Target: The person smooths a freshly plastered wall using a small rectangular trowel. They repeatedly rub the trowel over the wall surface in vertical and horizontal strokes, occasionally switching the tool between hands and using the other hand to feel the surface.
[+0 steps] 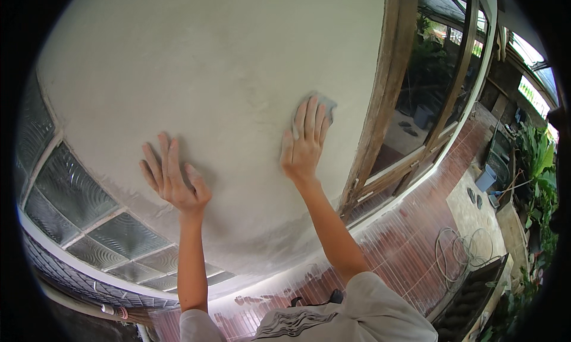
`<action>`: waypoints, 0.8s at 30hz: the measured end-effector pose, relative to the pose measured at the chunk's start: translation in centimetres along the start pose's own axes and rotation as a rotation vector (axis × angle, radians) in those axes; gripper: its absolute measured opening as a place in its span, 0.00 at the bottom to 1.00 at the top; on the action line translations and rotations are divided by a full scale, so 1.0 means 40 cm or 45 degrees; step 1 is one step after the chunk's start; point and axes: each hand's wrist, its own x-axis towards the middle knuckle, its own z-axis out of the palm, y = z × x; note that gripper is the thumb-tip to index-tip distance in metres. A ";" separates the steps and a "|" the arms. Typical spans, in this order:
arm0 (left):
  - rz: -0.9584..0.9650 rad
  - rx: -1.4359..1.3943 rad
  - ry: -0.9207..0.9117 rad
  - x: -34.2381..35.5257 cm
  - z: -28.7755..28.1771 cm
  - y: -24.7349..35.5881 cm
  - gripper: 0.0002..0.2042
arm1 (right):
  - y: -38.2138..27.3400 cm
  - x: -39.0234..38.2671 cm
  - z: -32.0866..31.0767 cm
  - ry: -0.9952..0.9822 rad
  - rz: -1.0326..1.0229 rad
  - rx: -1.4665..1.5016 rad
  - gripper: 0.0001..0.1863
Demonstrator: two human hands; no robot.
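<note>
A pale grey, plastered wall [226, 50] with darker smudges fills the middle of the head view. My left hand [176, 178] rests against it on the left, its fingers spread and whitened with dust, holding nothing. Higher up and to the right, my right hand [306, 146] presses a thin grey piece [327, 106] to the wall under its fingers. Only the edges of that piece show past the fingertips; whether it is sandpaper or cloth I cannot tell. Both arms are stretched out in front of me.
Patterned glass blocks [128, 235] border the wall at lower left. A wooden-framed glass door [380, 104] stands to the right. Below are reddish floor tiles [392, 276] with whitish dust, a coiled hose [455, 253], a blue-grey bucket [485, 177], sandals [474, 198] and plants [538, 163].
</note>
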 end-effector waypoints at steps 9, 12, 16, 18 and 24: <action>0.039 0.047 -0.011 -0.002 0.008 -0.004 0.26 | 0.090 0.130 0.059 0.007 0.098 -0.274 0.32; 0.041 0.046 -0.007 -0.003 0.009 -0.005 0.26 | 0.048 0.051 0.051 -0.154 -0.111 -0.186 0.31; 0.050 0.042 -0.039 -0.005 0.004 -0.005 0.27 | 0.082 -0.008 0.006 0.192 0.090 -0.032 0.32; 0.068 0.053 -0.055 -0.005 0.003 -0.003 0.27 | 0.115 0.045 0.010 0.206 0.314 -0.016 0.32; 0.067 0.072 -0.061 -0.005 0.007 -0.002 0.27 | 0.053 0.074 0.055 -0.026 -0.079 -0.092 0.31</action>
